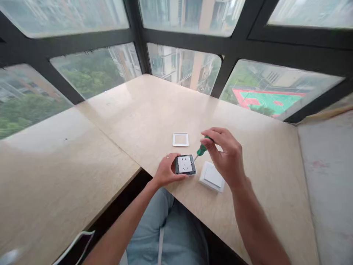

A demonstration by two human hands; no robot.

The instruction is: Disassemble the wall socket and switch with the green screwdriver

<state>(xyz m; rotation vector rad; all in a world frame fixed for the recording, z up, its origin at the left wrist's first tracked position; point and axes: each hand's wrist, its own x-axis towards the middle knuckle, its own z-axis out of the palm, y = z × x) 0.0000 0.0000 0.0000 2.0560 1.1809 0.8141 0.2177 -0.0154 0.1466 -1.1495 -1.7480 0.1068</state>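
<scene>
A wall socket (pixel 184 164) with a white face and dark mounting frame sits near the counter's front edge. My left hand (pixel 168 170) grips it from the left, thumb along the near side and fingers at the far side. Between the fingertips of my right hand (pixel 224 151) is a screwdriver (pixel 202 149) with a green handle. Its shaft slants down to the left, and the tip meets the socket's right side; the exact contact point is too small to make out. Beyond the socket lies a white rectangular cover frame (pixel 180 139).
A white switch (pixel 212 177) on a box lies right of the socket, partly under my right hand. The beige counter (pixel 132 110) runs back to dark-framed windows (pixel 182 36). A pale wall (pixel 325 176) bounds the right side. My legs (pixel 165 232) are below the front edge.
</scene>
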